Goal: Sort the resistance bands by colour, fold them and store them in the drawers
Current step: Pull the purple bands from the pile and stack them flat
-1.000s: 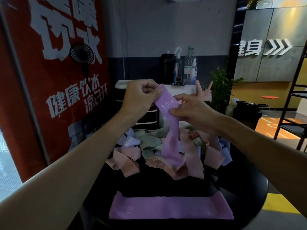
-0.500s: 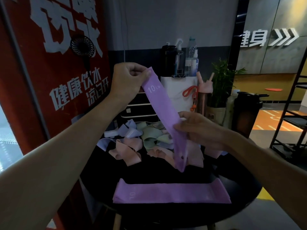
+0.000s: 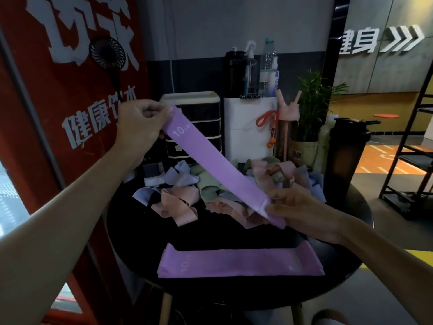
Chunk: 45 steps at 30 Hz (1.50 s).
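The left hand (image 3: 140, 127) has its fingers curled and pinches the upper end of a long, flat purple elastic resistance band (image 3: 218, 167), above and to the left of the loose heap of pink, green and pale-blue bands (image 3: 178, 207). The right hand (image 3: 297, 207) pinches the lower end between thumb and fingers, at the heap's near right edge. The band runs in a straight slant over the heap.

The likely trouble is a slipped pinch. The band looks pulled straight, so a released end could spring back and drop into the heap, undoing the sort. The low end is also close enough to snag a loose pink band and drag it across the round black table (image 3: 131, 231). If it is laid crooked on the second purple band (image 3: 241, 262), which lies flat in front of the heap, the pair would probably fold unevenly. A reach to the black-and-cream drawer unit (image 3: 208, 124) behind the heap passes close to upright bottles.

The held band reads "10 LB" in white. The flat one shows "10", and the rest is too faint to read. The red panel left of the heap reads "健康饮水", and a wall sign far to the right reads "健身" with chevrons.
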Available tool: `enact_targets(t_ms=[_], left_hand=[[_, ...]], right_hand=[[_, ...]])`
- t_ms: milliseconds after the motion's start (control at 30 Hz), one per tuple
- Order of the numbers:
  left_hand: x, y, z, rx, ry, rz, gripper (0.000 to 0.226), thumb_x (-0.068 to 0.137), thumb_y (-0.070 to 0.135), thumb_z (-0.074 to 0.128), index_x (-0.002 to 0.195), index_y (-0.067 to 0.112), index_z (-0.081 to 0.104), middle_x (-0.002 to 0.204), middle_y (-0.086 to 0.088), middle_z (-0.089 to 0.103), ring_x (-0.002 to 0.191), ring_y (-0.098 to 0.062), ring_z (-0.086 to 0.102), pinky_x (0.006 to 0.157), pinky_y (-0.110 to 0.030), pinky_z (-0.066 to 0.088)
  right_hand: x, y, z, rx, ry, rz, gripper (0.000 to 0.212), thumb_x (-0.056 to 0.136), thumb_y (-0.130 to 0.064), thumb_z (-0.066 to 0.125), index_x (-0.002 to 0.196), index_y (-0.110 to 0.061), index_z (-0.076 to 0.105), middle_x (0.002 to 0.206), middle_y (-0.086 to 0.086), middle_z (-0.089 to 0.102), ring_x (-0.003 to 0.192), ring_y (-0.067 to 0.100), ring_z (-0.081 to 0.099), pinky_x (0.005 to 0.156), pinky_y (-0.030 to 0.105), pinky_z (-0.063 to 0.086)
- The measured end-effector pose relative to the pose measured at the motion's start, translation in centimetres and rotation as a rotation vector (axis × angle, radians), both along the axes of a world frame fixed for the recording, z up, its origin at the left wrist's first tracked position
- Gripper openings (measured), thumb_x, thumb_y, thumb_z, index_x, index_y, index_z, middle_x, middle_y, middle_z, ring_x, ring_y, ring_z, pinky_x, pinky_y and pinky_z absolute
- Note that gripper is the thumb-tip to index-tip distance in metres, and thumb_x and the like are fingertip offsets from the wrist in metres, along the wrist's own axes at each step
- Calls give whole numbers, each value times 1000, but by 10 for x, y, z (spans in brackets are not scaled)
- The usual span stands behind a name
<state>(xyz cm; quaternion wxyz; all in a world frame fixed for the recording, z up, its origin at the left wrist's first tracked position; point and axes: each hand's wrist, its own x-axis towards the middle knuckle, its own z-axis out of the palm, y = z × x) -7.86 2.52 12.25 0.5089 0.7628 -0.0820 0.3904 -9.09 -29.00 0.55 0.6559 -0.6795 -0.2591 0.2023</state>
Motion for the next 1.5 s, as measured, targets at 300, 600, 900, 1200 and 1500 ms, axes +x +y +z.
enact_targets(t_ms=[300, 600, 900, 1200, 1500], left_hand=[[-36, 19, -74, -135, 192, 54, 14, 89, 22, 74, 79, 14, 68, 64, 4, 68, 53, -4, 61, 52, -18, 52], [-85, 21, -163, -27, 387, 49, 14, 84, 9, 76, 72, 10, 69, 56, 8, 61, 52, -3, 53, 56, -16, 44], [-99, 16, -192, 72, 404, 34, 19, 83, 14, 78, 69, 24, 69, 58, 6, 63, 53, -1, 54, 54, -11, 41], [-101, 8, -197, 70, 417, 53, 18, 84, 9, 77, 70, 18, 69, 57, 2, 62, 47, -3, 55, 50, -11, 42], [-101, 9, -199, 31, 414, 68, 21, 84, 13, 77, 73, 30, 69, 58, 0, 64, 50, -3, 54, 56, -22, 46]], right_hand=[[-9, -38, -14, 60, 3, -327, 73, 45, -46, 93, 100, -4, 67, 93, 18, 69, 81, 21, 67, 69, 29, 57], [-42, -39, -36, -427, -325, -721, 23, 88, 4, 62, 105, -10, 56, 74, 4, 64, 58, -8, 58, 55, 6, 43], [-49, -45, -55, -588, -460, -729, 25, 87, -4, 67, 106, -15, 55, 61, 5, 65, 65, 3, 61, 58, 7, 42], [-48, -43, -63, -645, -564, -709, 22, 87, -1, 66, 100, -15, 56, 53, 0, 53, 58, 6, 55, 55, 10, 42], [-43, -44, -66, -651, -596, -723, 20, 86, -1, 67, 96, -15, 57, 54, -1, 54, 59, 4, 55, 55, 10, 41]])
